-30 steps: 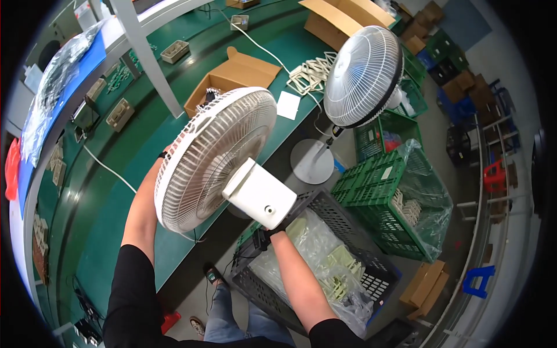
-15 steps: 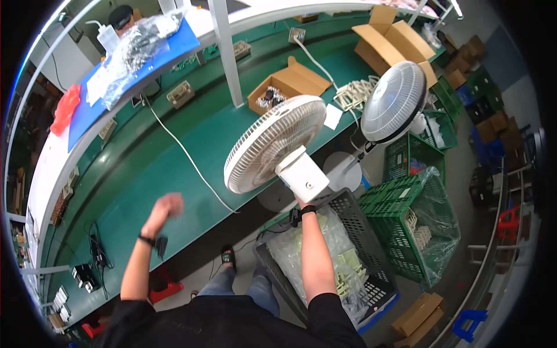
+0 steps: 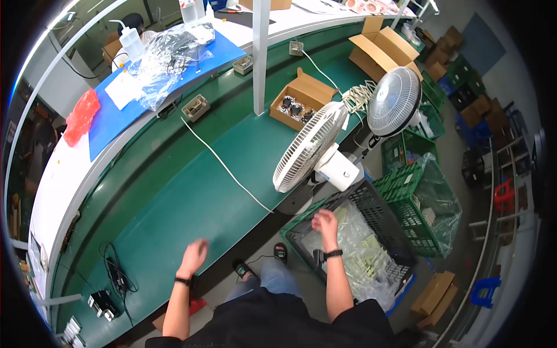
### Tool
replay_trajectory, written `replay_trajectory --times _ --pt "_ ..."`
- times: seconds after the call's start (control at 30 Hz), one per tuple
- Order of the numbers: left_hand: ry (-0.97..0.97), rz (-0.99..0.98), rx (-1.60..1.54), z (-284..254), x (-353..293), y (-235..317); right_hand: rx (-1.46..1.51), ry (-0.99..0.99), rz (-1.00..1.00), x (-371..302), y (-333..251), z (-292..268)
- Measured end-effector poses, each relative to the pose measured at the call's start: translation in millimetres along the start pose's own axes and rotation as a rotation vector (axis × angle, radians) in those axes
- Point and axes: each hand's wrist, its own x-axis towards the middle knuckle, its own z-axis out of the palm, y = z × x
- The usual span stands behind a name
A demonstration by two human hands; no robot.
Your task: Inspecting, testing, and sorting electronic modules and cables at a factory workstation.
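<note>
Left hand [image 3: 196, 255] empty, loosely curled over the green bench [image 3: 174, 214] edge; right hand [image 3: 325, 226] likewise empty, above dark crate [image 3: 377, 216]. Beyond: white fan [image 3: 316, 152] beside bench, unheld (footing hard to judge). Risk: a brushing hand might tip it, perhaps toward the farther fan [image 3: 395, 100].

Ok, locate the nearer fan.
The nearer fan is right of centre in the head view, beyond the right hand and left of the farther fan.

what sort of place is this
Likely a factory assembly workshop: there's a long green workbench, an open cardboard box of small parts on it, and a green plastic crate beside it.
</note>
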Motion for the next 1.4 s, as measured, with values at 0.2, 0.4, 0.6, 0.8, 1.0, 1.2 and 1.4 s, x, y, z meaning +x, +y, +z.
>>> replay_trajectory --times 0.2,0.4,0.6,0.8,1.0,1.2,1.4 --pt "-0.016 0.445 0.234 -46 227 155 -0.586 0.089 -0.048 -85 84 12" --pt "0.115 0.71 0.436 52 454 199 -0.85 -0.04 -0.229 -49 59 70" --pt "0.069 0.83 0.571 140 586 212 -0.656 -0.111 0.166 -34 23 77" --pt "-0.088 0.915 0.721 144 581 222 -0.736 -0.08 0.02 -21 56 64" --pt "-0.088 0.877 0.406 55 532 255 -0.727 -0.083 0.012 -20 56 68" --pt "-0.136 0.941 0.366 -25 479 272 -0.705 -0.127 0.028 -28 36 74" --pt "-0.006 1.107 0.452 -86 459 244 -0.619 -0.163 0.187 -31 33 76"
